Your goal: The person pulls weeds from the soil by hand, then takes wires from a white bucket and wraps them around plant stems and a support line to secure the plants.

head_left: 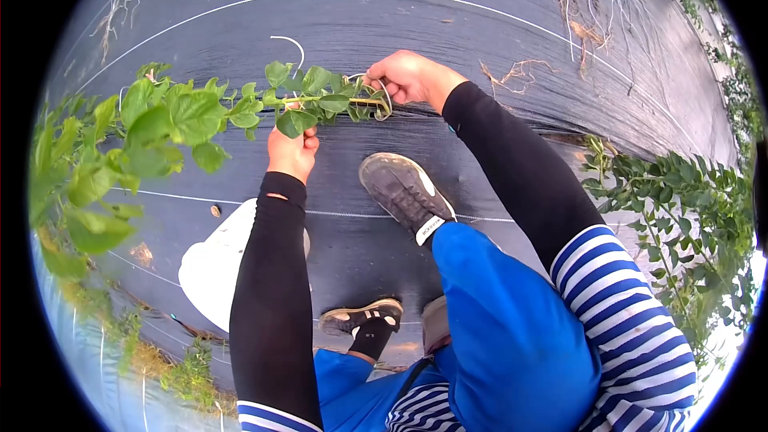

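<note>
A leafy green plant [192, 116] stretches from the left edge to the middle of the head view, its stem [364, 101] lying almost level above the dark ground sheet. My left hand [293, 152] is closed on the stem from below, its fingertips partly hidden by leaves. A thin white curved piece of cord or wire [301, 52] rises just above that hand. My right hand [410, 78] is closed in a pinch at the right end of the leafy part. A thin white strand [387, 93] loops from its fingertips around the stem there.
Dark ground sheet [336, 24] with white lines covers the ground. A white rounded object [210, 268] lies beside my left forearm. Dry roots [516, 74] lie at upper right, and bushy plants [680, 208] stand at right. My shoe [400, 192] is below the stem.
</note>
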